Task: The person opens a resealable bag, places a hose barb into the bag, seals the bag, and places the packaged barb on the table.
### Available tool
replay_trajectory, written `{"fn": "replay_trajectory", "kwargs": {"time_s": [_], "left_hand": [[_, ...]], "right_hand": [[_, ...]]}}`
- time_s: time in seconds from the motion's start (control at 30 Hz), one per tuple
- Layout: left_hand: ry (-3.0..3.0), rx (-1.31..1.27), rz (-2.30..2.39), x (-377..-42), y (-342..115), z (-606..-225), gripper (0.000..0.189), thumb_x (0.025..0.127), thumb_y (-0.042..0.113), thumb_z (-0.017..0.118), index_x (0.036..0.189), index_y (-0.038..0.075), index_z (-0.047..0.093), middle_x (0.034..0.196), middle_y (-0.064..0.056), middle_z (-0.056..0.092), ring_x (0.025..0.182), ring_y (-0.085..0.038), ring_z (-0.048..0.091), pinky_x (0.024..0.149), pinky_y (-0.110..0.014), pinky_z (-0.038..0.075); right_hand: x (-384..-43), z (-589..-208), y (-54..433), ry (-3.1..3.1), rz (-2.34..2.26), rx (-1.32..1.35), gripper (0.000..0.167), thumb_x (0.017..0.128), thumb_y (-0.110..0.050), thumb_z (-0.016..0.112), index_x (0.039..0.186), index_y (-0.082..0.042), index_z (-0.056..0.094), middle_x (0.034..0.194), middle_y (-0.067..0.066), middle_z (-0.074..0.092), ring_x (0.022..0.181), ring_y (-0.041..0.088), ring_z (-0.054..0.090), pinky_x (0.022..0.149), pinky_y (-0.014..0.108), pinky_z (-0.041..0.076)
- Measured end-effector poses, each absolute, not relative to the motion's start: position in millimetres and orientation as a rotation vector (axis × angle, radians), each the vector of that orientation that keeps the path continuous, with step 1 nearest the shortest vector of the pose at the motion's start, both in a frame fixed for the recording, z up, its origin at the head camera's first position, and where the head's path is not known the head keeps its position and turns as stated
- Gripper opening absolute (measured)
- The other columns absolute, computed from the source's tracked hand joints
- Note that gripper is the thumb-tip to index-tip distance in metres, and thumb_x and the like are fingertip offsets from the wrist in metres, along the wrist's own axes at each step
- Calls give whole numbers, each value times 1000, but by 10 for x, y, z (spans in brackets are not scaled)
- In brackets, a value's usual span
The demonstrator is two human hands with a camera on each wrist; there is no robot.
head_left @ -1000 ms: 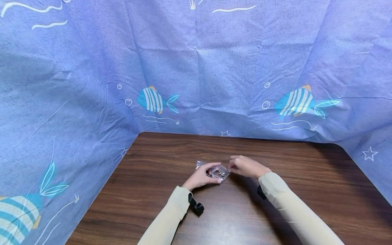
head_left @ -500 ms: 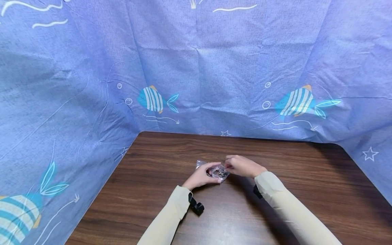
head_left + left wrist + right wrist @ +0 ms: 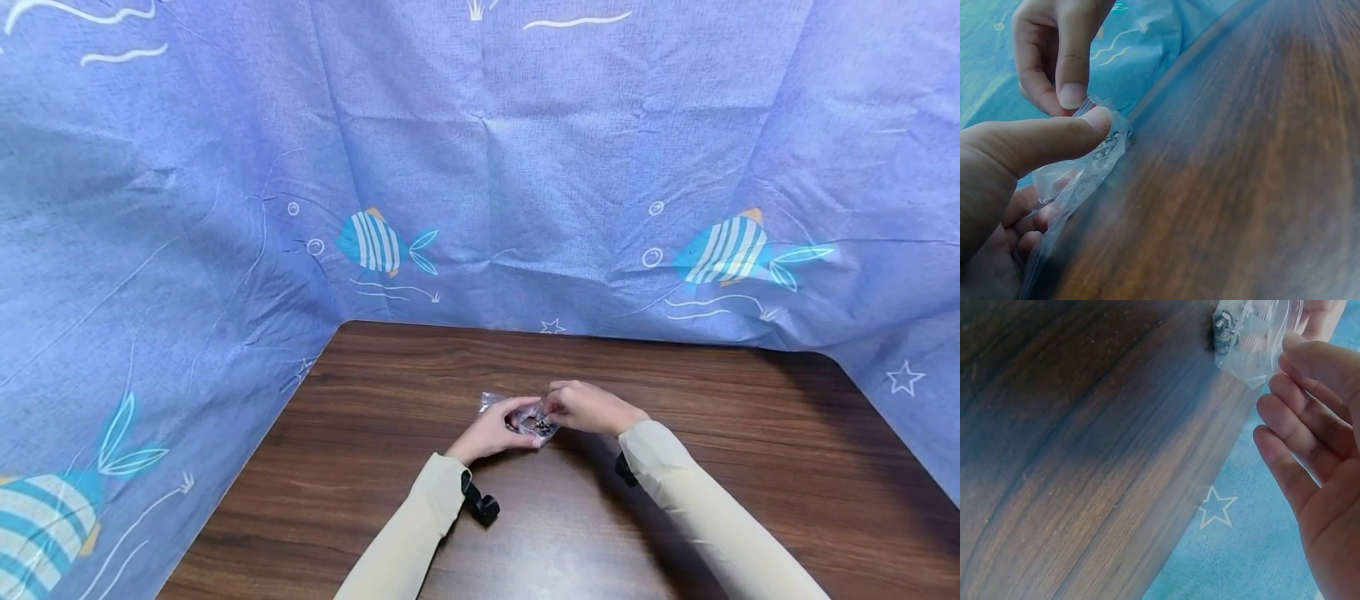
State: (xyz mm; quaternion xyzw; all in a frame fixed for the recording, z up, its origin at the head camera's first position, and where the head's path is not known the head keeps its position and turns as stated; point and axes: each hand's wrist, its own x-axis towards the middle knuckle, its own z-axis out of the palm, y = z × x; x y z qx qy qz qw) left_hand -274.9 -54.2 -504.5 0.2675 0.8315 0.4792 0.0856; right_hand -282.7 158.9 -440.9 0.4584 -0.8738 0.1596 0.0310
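A small clear zip bag [image 3: 531, 416] is held between both hands above the table's middle. Small shiny metal pieces [image 3: 1224, 332] lie bunched at its bottom corner; their exact kind is too small to tell. My left hand [image 3: 493, 432] grips the bag, its thumb across the front and its other fingers behind the plastic [image 3: 1063, 181]. At the bag's zip edge, the thumb and forefinger of my right hand [image 3: 591, 407] pinch the plastic. The right hand's remaining fingers are bent beside the bag in the right wrist view.
The dark wood-grain table [image 3: 420, 367] stretches around both hands. A blue cloth [image 3: 555, 192] printed with fish hangs behind it and along the left side. Black wrist cameras [image 3: 480, 502] sit under the sleeves.
My right hand has moved left along the bag's edge, nearer to my left hand. The left hand has stayed almost still with the bag.
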Motion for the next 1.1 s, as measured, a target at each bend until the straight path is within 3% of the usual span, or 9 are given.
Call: {"fn": "replay_trajectory", "kwargs": {"time_s": [0.23, 0.37, 0.53, 0.6, 0.67, 0.77, 0.87, 1.0, 1.1], "left_hand": [[2488, 790, 1391, -2752, -563, -5036, 67, 78, 27, 80, 138, 18, 53, 104, -1, 62, 81, -5, 51, 71, -20, 44], [2470, 763, 1399, -2749, -569, -5022, 60, 84, 30, 74, 139, 18, 52, 101, -4, 64, 81, -10, 54, 69, -23, 45], [2516, 705, 1416, -2775, -545, -4995, 43, 99, 34, 52, 137, 14, 54, 127, -8, 62, 108, -20, 60, 92, -34, 47], [2530, 679, 1428, -2790, -533, -4974, 40, 102, 31, 45, 136, 12, 55, 129, -10, 61, 109, -20, 59, 96, -36, 45], [2539, 662, 1433, -2809, -515, -4945, 39, 104, 28, 42, 135, 9, 56, 117, -11, 65, 96, -18, 60, 89, -34, 46], [2532, 646, 1436, -2838, -491, -4900, 37, 103, 21, 43, 134, 5, 56, 86, -8, 63, 71, -11, 54, 72, -26, 44], [2528, 668, 1421, -2859, -471, -4871, 35, 102, 16, 46, 132, 3, 57, 73, -8, 56, 62, -10, 48, 62, -23, 41], [2562, 723, 1367, -2864, -443, -4845, 32, 100, 12, 50, 128, 4, 61, 102, -15, 68, 83, -15, 60, 74, -25, 46], [2585, 752, 1345, -2865, -420, -4843, 28, 98, 12, 53, 123, 5, 65, 122, -14, 66, 103, -21, 62, 86, -30, 48]], "right_hand": [[-2787, -4419, 1602, -2732, 494, 1321, 5, 88, -11, 67, 87, -7, 70, 82, -4, 61, 70, 3, 54, 65, 21, 49], [-2746, -4429, 1597, -2758, 518, 1242, 7, 90, -15, 66, 89, -9, 69, 83, -5, 62, 71, 3, 54, 67, 24, 50], [-2673, -4436, 1583, -2794, 590, 1076, 9, 92, -20, 64, 85, -14, 65, 80, -7, 62, 70, 3, 53, 67, 25, 48], [-2635, -4441, 1570, -2811, 621, 1005, 11, 92, -21, 64, 84, -15, 63, 78, -8, 60, 70, 4, 53, 66, 26, 47], [-2594, -4461, 1560, -2837, 645, 933, 13, 92, -23, 63, 82, -15, 62, 75, -9, 58, 67, 4, 51, 64, 25, 45], [-2523, -4504, 1547, -2870, 672, 845, 18, 92, -25, 63, 78, -15, 60, 69, -9, 54, 62, 5, 47, 59, 24, 41], [-2447, -4555, 1535, -2897, 697, 783, 25, 92, -27, 63, 70, -17, 57, 62, -10, 48, 55, 4, 42, 54, 22, 36], [-2358, -4601, 1509, -2916, 740, 770, 31, 92, -29, 63, 65, -18, 56, 56, -13, 44, 50, 2, 37, 49, 20, 34], [-2312, -4619, 1481, -2932, 765, 782, 34, 93, -30, 62, 62, -17, 58, 54, -14, 41, 47, 0, 35, 46, 19, 32]]}}
